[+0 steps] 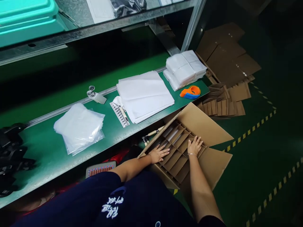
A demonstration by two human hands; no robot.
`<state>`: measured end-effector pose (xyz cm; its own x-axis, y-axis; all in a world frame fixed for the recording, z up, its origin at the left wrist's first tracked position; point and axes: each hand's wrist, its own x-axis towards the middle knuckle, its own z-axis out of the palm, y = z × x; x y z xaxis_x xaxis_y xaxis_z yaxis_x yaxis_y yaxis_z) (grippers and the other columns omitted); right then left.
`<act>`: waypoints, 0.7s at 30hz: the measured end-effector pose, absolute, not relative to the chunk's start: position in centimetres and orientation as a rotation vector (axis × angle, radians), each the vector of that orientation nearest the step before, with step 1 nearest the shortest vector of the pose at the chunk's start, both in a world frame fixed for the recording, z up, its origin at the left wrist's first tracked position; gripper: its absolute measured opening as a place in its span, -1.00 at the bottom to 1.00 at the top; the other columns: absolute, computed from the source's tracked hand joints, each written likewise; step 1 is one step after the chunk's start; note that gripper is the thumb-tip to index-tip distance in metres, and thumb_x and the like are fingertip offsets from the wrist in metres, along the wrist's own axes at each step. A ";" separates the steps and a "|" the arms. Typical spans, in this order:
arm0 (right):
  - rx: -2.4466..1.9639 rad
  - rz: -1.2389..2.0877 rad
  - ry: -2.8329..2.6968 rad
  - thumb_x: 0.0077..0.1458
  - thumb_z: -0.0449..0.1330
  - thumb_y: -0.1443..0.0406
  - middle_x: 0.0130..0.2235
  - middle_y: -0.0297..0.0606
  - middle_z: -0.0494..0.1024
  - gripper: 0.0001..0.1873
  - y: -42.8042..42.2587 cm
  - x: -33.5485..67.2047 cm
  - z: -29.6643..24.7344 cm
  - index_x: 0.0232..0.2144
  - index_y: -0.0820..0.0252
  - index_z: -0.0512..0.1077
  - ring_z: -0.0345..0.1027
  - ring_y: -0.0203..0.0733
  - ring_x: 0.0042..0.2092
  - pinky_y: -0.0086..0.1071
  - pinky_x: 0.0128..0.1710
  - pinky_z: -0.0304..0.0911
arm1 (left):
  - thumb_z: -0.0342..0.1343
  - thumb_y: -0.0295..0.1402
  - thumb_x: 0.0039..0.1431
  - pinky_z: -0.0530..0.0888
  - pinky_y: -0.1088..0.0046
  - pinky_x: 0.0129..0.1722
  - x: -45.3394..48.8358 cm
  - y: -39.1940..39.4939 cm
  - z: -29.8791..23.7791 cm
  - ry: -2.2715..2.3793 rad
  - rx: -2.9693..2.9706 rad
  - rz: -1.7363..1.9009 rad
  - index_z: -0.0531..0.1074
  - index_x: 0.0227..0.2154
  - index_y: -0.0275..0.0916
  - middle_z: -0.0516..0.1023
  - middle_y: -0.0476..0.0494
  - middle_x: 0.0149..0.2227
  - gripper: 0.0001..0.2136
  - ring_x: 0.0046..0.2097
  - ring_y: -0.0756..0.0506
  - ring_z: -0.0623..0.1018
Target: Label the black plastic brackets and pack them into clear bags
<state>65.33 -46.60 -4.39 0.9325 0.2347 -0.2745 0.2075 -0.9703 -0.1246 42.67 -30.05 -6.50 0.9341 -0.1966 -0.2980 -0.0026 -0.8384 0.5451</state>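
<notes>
An open cardboard box (208, 126) stands beside the workbench with its flaps folded out. Inside it a cardboard divider grid (174, 165) forms rows of narrow compartments, and a few pale flat pieces (170, 134) show in those toward the bench. My left hand (159, 154) lies on the grid near the box's left side, fingers stretched out. Across the box, my right hand (195, 146) rests on the divider's right part with its fingers spread. Neither hand grips anything that I can see.
On the green bench (111, 138) lie clear plastic bags (79, 127), a stack of white sheets (145, 94), a bundle of white bags (184, 67), an orange-and-blue tape dispenser (190, 92) and a small white bottle (97, 96). Flattened cardboard (227, 50) and more dividers (220, 104) sit beyond the bench's end.
</notes>
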 end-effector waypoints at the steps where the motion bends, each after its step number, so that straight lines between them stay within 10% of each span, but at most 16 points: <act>1: -2.994 0.446 -0.335 0.30 -0.24 0.11 0.40 0.12 -0.12 -0.32 -46.6 64.7 -4.8 0.37 0.30 -0.06 -0.28 0.23 0.39 0.27 0.20 -0.08 | 0.10 -0.23 0.23 0.03 -0.06 0.30 42.5 -29.9 -6.7 -0.131 2.533 -0.480 0.11 0.30 -0.03 0.14 -0.12 0.36 -0.41 0.38 -0.27 0.08; 9: -2.920 0.517 -0.364 0.31 -0.22 0.15 0.39 0.15 -0.09 -0.37 -46.5 58.2 -5.8 0.35 0.24 0.01 -0.18 0.15 0.39 0.29 0.23 -0.20 | 0.09 -0.26 0.22 0.11 -0.02 0.28 42.0 -29.7 -4.7 -0.089 2.579 -0.554 0.21 0.25 -0.20 0.23 -0.27 0.31 -0.46 0.36 -0.29 0.14; 16: -2.725 0.628 -0.697 0.31 -0.28 0.21 0.39 0.13 -0.07 -0.37 -44.1 52.9 -3.3 0.36 0.31 -0.04 -0.26 0.15 0.41 0.29 0.23 -0.19 | -0.13 -0.32 0.34 0.04 0.16 0.34 39.0 -26.0 7.5 0.041 2.662 -0.288 0.11 0.30 -0.11 0.17 -0.19 0.34 -0.52 0.37 -0.16 0.12; 21: -2.368 0.842 -1.320 0.17 0.05 0.10 0.27 -0.10 0.30 -0.41 -41.4 45.0 -1.2 0.21 0.14 0.31 0.12 0.07 0.30 0.02 0.27 -0.01 | -0.10 -0.20 0.31 0.47 0.21 -0.04 39.5 -22.4 11.8 0.739 2.591 -0.710 0.41 0.06 -0.31 0.58 -0.37 -0.05 -0.60 -0.01 -0.27 0.57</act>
<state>44.99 -41.36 -1.17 0.4051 0.8467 -0.3450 0.6697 -0.5317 -0.5185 39.52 -22.42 11.84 0.7379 0.3891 -0.5515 0.5665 -0.8012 0.1926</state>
